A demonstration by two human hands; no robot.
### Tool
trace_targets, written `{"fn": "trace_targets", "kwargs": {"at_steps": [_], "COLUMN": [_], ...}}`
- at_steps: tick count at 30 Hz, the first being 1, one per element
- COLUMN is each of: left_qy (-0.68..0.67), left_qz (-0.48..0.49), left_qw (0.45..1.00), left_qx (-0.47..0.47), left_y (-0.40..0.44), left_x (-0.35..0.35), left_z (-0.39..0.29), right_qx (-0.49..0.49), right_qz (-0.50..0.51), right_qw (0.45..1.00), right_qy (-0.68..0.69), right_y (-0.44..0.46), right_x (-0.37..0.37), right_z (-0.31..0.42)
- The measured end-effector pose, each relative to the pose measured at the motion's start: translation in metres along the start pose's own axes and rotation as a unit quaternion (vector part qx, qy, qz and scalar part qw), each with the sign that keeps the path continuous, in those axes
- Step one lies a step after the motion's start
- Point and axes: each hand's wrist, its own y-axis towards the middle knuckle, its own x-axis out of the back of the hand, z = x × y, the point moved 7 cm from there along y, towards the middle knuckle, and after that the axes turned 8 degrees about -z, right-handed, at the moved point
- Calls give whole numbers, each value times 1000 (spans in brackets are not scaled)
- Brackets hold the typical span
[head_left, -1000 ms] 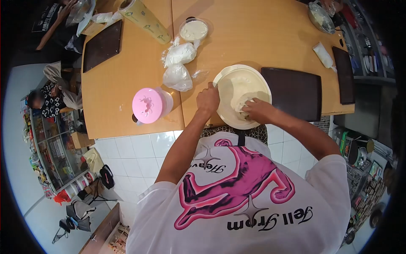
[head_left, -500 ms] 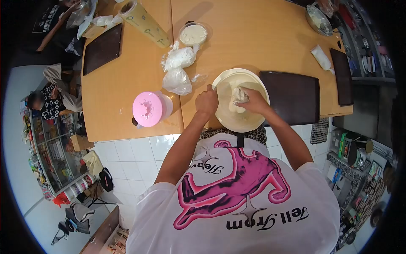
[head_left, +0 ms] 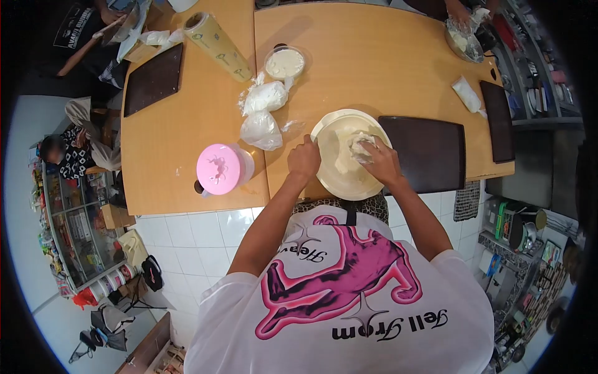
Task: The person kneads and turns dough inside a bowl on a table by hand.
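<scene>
A cream-coloured bowl [head_left: 331, 179] stands at the table's near edge, with a pale, floury dough mixture [head_left: 342, 163] inside. My left hand [head_left: 304, 158] is closed on the bowl's left rim, thumb pointing up along it. Inside the bowl, my right hand [head_left: 381, 161] has its fingers curled round a lump of dough [head_left: 361, 146] near the right wall. Dough coats the fingertips. Left of the bowl lie two plastic bags of white powder [head_left: 261, 129], and beyond them a clear tub of white powder [head_left: 284, 63].
A pink-lidded jug [head_left: 218, 169] stands at left; a roll of plastic wrap [head_left: 218, 47] lies further back. Dark trays [head_left: 423, 153] rest on the table. At the far right, another person's hand [head_left: 460, 15] works over a metal bowl [head_left: 466, 45]. People are also at the left.
My right hand has shifted toward the bowl's right wall with the dough lump. My left hand stays on the rim. The other person's hands at the far right now show over their bowl.
</scene>
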Motion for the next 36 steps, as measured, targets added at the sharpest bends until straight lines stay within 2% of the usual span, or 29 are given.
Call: {"fn": "trace_targets", "kwargs": {"at_steps": [1, 4, 7, 10, 14, 17, 20, 23, 26, 27, 30, 32, 33, 36], "left_qy": [5, -7, 19, 34, 28, 25, 29, 27, 26, 25, 8, -1, -3, -9], "left_qz": [13, -26, 10, 4, 2, -3, 2, 1, 4, 5, -16, -31, -35, -37], "left_qw": [1000, 1000, 1000, 999, 1000, 1000, 1000, 1000, 1000, 1000, 1000, 1000, 999, 999], "left_qx": [9, -14, 6, -2, 6, 5, -7, -10, 7, 9, 6, 3, 3, 5], "left_y": [-1, -1, 1, 1, -1, 0, 1, -1, 0, 1, -1, -2, -2, -2], "left_x": [1, 4, -2, 0, 2, 2, 5, 1, -2, -2, -1, 1, 3, 1], "left_z": [0, -3, -1, -2, -3, -3, -6, -3, -1, -1, 1, 0, -1, 1], "right_qx": [-36, 52, 99, 66, 143, 157, -41, -227, -262, -258, -139, -40, 12, 69], "right_qz": [-5, 36, 50, 149, 101, 110, 140, -7, -52, -53, 128, 198, 230, 228], "right_qw": [999, 993, 986, 973, 955, 954, 982, 974, 938, 918, 921, 971, 973, 965], "right_qy": [30, -101, -123, -166, -238, -230, -123, -19, 221, 298, 340, 131, 23, -112], "right_y": [1, 6, 5, -3, 1, 18, 49, 48, 36, 26, 9, 1, -3, 1], "right_x": [4, 1, -24, -61, -66, -79, -55, -40, -55, -60, -23, -16, -13, 0], "right_z": [0, 9, 13, 2, 7, -3, 2, -26, -44, -38, 31, 30, 29, 28]}}
